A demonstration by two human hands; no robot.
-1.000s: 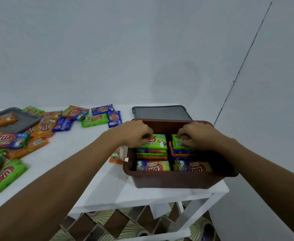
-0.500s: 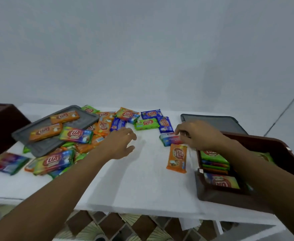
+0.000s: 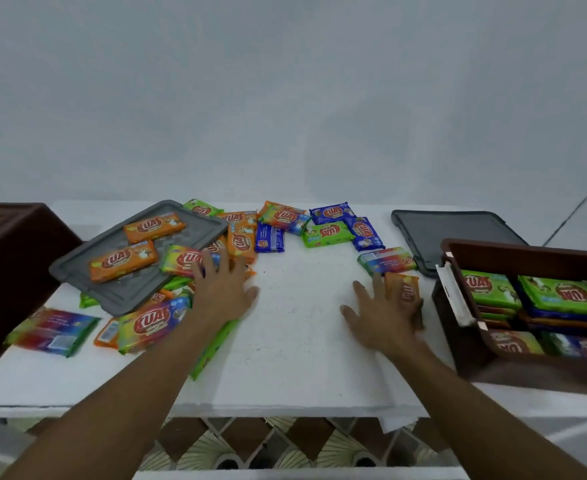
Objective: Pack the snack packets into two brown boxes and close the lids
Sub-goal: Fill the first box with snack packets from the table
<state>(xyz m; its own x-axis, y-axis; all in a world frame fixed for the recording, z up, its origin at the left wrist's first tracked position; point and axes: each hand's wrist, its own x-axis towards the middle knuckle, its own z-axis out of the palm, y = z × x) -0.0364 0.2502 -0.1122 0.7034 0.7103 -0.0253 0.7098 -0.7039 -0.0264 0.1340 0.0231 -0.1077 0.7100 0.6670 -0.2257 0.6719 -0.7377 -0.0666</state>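
Note:
A brown box [image 3: 460,344] at the right holds stacked green, blue and orange snack packets. A second brown box [image 3: 11,271] stands at the far left edge. Many loose packets lie in a pile [image 3: 250,233] across the back and left of the white table. My left hand [image 3: 221,292], fingers spread, rests on the packets at the pile's right side. My right hand [image 3: 384,313], fingers spread, lies flat with its fingers over an orange packet [image 3: 404,287] next to the right box. Neither hand has lifted anything.
A grey lid [image 3: 112,282] lies tilted on the pile with orange packets on it. A darker lid [image 3: 448,233] lies flat behind the right box. A rainbow packet [image 3: 51,332] lies near the left box. The white table [image 3: 299,341] ends just in front of my forearms.
The view has swung left from the right box. Both hands left that box and came down on the table: left onto the pile, right onto the orange packet.

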